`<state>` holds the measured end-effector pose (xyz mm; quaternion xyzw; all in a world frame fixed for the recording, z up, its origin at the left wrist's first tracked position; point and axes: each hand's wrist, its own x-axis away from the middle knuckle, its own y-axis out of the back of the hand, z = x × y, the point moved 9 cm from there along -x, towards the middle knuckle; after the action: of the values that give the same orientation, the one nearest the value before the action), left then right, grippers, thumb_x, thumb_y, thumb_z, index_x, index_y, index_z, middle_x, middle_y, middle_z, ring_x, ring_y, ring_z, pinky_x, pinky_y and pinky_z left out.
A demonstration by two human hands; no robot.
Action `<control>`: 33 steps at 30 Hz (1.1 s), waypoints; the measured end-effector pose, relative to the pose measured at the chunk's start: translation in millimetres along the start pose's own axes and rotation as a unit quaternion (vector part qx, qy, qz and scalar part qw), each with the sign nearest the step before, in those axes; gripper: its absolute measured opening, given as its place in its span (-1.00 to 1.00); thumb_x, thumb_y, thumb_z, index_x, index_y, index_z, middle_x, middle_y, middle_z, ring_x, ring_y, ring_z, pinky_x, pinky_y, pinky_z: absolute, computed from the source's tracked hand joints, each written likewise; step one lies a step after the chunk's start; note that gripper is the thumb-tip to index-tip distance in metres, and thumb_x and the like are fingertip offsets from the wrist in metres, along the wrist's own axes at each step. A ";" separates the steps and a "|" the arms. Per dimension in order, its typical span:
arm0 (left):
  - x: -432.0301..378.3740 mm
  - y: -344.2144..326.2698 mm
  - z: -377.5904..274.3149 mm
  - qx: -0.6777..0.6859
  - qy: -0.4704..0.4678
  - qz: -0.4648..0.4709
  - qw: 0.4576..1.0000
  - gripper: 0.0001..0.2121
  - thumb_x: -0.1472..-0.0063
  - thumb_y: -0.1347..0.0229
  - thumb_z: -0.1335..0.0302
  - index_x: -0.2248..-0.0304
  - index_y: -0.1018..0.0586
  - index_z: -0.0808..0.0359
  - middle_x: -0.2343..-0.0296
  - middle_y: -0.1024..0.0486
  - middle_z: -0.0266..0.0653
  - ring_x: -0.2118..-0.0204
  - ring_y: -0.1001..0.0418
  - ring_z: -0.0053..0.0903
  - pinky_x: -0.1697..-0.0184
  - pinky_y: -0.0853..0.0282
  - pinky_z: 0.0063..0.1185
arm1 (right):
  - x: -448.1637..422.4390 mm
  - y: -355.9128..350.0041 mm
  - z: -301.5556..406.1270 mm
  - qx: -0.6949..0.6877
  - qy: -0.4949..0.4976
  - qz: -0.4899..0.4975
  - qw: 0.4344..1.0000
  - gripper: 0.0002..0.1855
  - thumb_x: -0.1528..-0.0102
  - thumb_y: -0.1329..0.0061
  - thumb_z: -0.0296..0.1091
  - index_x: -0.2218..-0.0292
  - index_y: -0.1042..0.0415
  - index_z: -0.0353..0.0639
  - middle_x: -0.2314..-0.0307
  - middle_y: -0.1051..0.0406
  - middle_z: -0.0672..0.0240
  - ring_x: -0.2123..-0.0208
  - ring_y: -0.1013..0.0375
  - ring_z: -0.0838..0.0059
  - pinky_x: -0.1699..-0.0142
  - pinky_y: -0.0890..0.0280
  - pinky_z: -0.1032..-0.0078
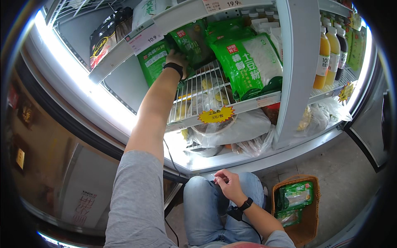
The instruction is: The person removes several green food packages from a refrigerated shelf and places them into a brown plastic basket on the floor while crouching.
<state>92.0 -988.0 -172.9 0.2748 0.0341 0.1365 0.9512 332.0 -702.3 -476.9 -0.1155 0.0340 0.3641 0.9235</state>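
Observation:
My left hand (178, 60) reaches deep into an open refrigerated display case, among green plastic food packets on a wire shelf. It touches or nearly touches a green packet (152, 60) on its left; its fingertips are partly hidden there, so the grip is unclear. Just right of it a darker green packet (194, 43) leans back. Farther right, a stack of green packets with a clear window (248, 63) lies on the same shelf. Over my knees, my right hand (229, 185) is loosely curled, with nothing visible in it.
Below the wire shelf (204, 85) sit bagged goods (235, 130). A white upright post (296, 62) divides the case; bottled drinks (328, 55) stand beyond it. On the floor at right, a wicker basket (301, 229) holds green packets (296, 195). A cable (170, 155) hangs near my left arm.

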 end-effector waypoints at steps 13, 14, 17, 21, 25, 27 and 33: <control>16.3 1.7 5.3 0.003 0.025 0.089 0.996 -0.47 0.05 -0.25 0.22 -0.01 -0.63 0.05 -0.09 -0.47 -0.31 -0.27 -0.22 -0.39 -0.39 0.19 -0.27 | -5.0 15.5 -10.7 0.048 -0.013 -0.022 0.999 -0.89 -0.13 -0.03 -0.52 0.27 -0.48 -0.30 0.48 -0.55 0.19 0.46 -0.55 0.44 0.30 -0.42 0.51; 25.4 3.9 8.7 0.005 0.021 0.036 0.999 -0.53 0.02 -0.17 0.24 0.05 -0.66 0.07 -0.04 -0.50 -0.29 -0.25 -0.23 -0.37 -0.35 0.13 -0.17 | -6.2 14.7 -11.6 0.058 -0.010 -0.022 0.998 -0.89 -0.13 -0.03 -0.51 0.26 -0.48 -0.30 0.48 -0.55 0.18 0.47 -0.54 0.42 0.31 -0.41 0.50; 58.7 24.5 3.3 0.072 -0.042 0.048 0.995 -0.54 -0.10 -0.01 0.30 -0.02 -0.60 0.12 -0.05 -0.49 -0.24 -0.23 -0.27 -0.33 -0.31 0.07 -0.08 | -7.2 14.0 -13.8 0.073 -0.015 -0.016 0.997 -0.89 -0.13 -0.03 -0.51 0.27 -0.48 -0.29 0.48 -0.54 0.18 0.46 -0.54 0.39 0.31 -0.41 0.48; 71.1 30.6 9.5 0.018 -0.056 0.147 0.987 -0.43 -0.11 -0.05 0.35 -0.18 -0.45 -0.01 -0.19 -0.35 -0.27 -0.33 -0.16 -0.39 -0.34 0.10 -0.02 | -6.9 8.9 0.3 0.124 -0.012 0.003 0.992 -0.87 -0.13 -0.03 -0.48 0.25 -0.47 -0.29 0.46 -0.55 0.13 0.43 -0.56 0.25 0.29 -0.42 0.40; 87.0 16.3 15.1 -0.026 -0.106 0.152 0.982 -0.35 -0.05 -0.14 0.44 -0.21 -0.42 -0.09 -0.20 -0.35 -0.32 -0.32 -0.18 -0.36 -0.36 0.06 -0.03 | -1.2 4.5 1.2 0.150 0.004 0.015 0.989 -0.87 -0.14 -0.01 -0.48 0.25 -0.46 -0.28 0.45 -0.55 0.10 0.41 -0.57 0.21 0.29 -0.42 0.38; 79.5 4.5 17.2 -0.022 -0.102 0.119 0.987 -0.39 -0.11 -0.19 0.37 -0.20 -0.42 -0.13 -0.15 -0.40 -0.37 -0.29 -0.23 -0.39 -0.36 0.05 -0.09 | -1.8 11.9 -9.8 0.127 -0.003 0.002 0.992 -0.88 -0.14 -0.04 -0.49 0.26 -0.46 -0.31 0.47 -0.55 0.20 0.45 -0.54 0.44 0.29 -0.41 0.52; 69.9 9.8 5.3 -0.171 -0.183 -0.026 0.968 -0.54 -0.03 -0.29 0.39 0.01 -0.58 -0.04 -0.07 -0.45 -0.46 -0.23 -0.28 -0.49 -0.30 -0.05 -0.26 | -0.8 12.8 -5.7 0.147 -0.007 0.014 0.989 -0.86 -0.14 -0.02 -0.47 0.24 -0.46 -0.28 0.44 -0.55 0.11 0.41 -0.56 0.23 0.28 -0.42 0.39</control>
<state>157.6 -963.3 -162.4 0.1278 -0.1574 0.0627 0.9772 322.8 -695.1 -484.8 0.0242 0.0824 0.3688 0.9255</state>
